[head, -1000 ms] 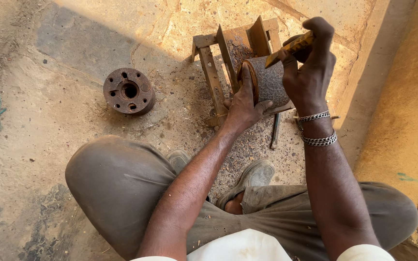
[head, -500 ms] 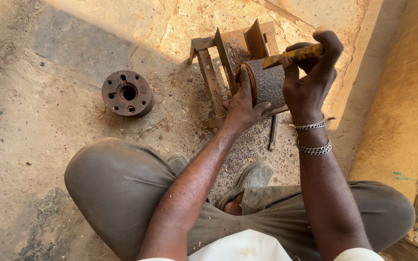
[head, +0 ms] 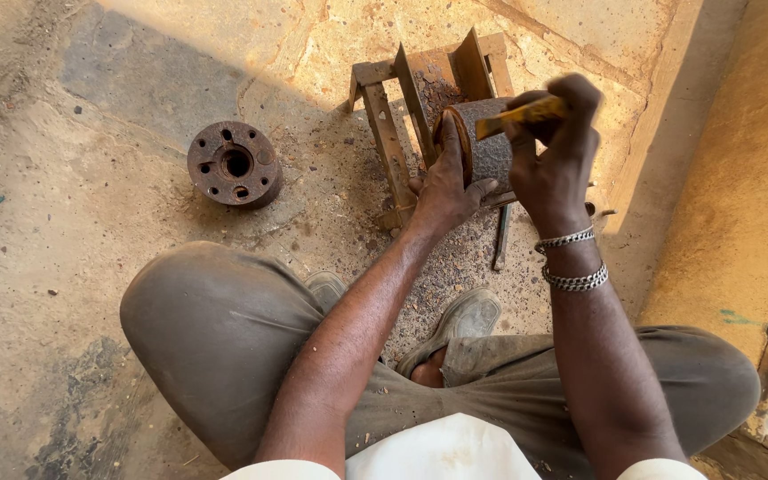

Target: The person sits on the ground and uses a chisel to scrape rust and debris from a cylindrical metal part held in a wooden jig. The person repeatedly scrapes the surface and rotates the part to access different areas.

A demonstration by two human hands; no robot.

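Crosswise, rusty cylinder (head: 489, 147) on its side between hands.

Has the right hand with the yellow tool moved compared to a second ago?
Yes. The right hand has dropped slightly toward the rusty cylinder on the metal stand, its yellow tool flatter.
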